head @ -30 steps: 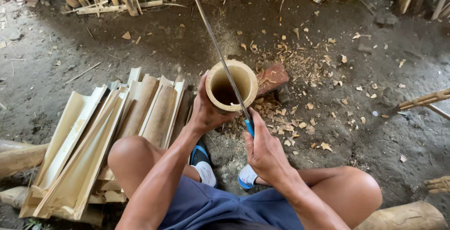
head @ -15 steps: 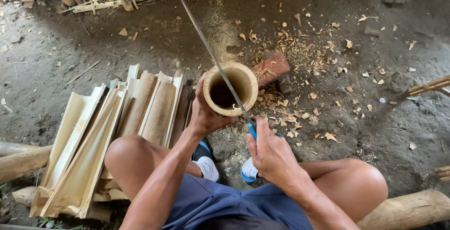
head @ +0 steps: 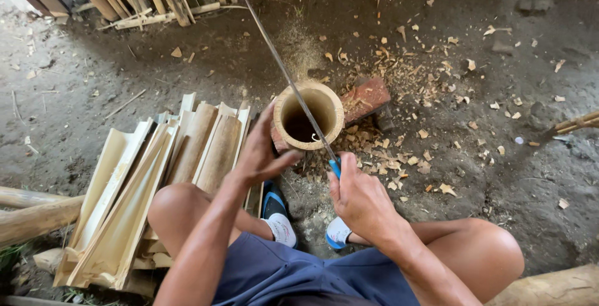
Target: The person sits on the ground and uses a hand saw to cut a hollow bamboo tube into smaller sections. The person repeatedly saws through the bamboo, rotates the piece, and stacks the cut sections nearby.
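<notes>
Bamboo tube [head: 309,117] upright at frame centre, open end facing the camera, long axis vertical. Left hand [head: 262,153] wrapped against tube's left wall, fingers curled on it. Right hand [head: 359,197] clamped on blue handle of long blade [head: 284,72]; blade laid across the rim, tip toward upper left. Red brick [head: 368,97] just beside tube, upper right. Split bamboo slats [head: 156,175] stacked left. Wood chips [head: 424,137] scattered right.
</notes>
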